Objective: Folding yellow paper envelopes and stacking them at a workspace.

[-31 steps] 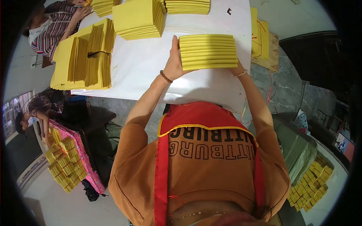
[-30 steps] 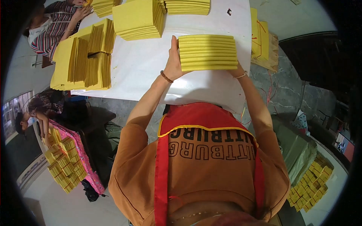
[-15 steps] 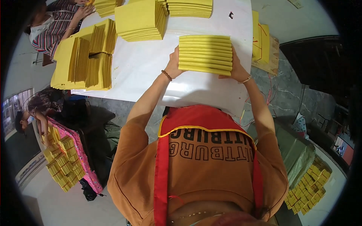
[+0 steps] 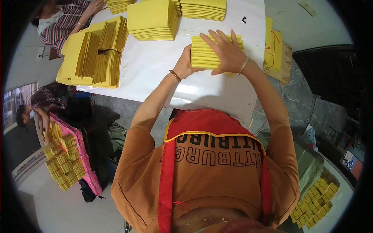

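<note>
A bundle of folded yellow paper (image 4: 200,57), its rounded folds lined up in rows, is between my hands above the white tabletop. My left hand (image 4: 185,65) grips its left side, the thumb along the near edge. Across the right part of the bundle's top lies my right hand (image 4: 226,52), palm down with fingers stretched and spread; it covers much of that side. Whether the bundle rests on the table cannot be made out.
A large yellow paper stack (image 4: 152,19) stands ahead, and fanned stacks (image 4: 87,54) fill the table's left. Beyond the right edge, yellow bundles (image 4: 273,48) lie on a wooden board. Another person's hand (image 4: 93,7) works at far left; a second person bends over tied bundles (image 4: 64,163).
My right hand has left the bundle's right side and now lies spread over its top. The left hand keeps its hold. The view has shifted slightly.
</note>
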### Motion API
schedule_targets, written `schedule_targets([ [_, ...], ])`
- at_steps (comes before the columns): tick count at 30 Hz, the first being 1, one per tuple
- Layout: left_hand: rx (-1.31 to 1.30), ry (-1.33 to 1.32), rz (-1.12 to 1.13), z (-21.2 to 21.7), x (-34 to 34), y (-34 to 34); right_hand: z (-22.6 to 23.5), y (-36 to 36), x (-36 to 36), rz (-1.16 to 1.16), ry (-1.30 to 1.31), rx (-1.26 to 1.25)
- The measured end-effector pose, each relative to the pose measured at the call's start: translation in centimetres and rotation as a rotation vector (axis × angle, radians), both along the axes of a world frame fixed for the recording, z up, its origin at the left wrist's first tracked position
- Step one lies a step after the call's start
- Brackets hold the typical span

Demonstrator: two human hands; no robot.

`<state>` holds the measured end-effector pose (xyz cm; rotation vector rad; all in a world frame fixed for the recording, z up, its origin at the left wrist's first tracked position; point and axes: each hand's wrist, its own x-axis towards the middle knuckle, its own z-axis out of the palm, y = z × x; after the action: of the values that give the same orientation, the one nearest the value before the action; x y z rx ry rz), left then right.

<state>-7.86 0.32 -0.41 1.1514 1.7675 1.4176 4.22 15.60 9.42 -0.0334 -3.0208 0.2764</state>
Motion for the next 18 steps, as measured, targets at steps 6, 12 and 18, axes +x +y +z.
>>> schedule_targets([
  [6, 0.096, 0.518, -0.033, 7.3, -0.8, -1.6, 0.2, 2.1, 3.4, -0.027, 0.108, -0.652],
  [12, 0.293, 0.029, -0.195, 6.6, -0.7, -1.5, -1.4, 0.2, 4.8, -0.142, 0.395, -1.298],
  [18, 0.208, -0.204, -0.086, 5.8, 1.0, -0.6, -2.4, -0.9, 4.8, -0.189, 0.377, -1.413],
])
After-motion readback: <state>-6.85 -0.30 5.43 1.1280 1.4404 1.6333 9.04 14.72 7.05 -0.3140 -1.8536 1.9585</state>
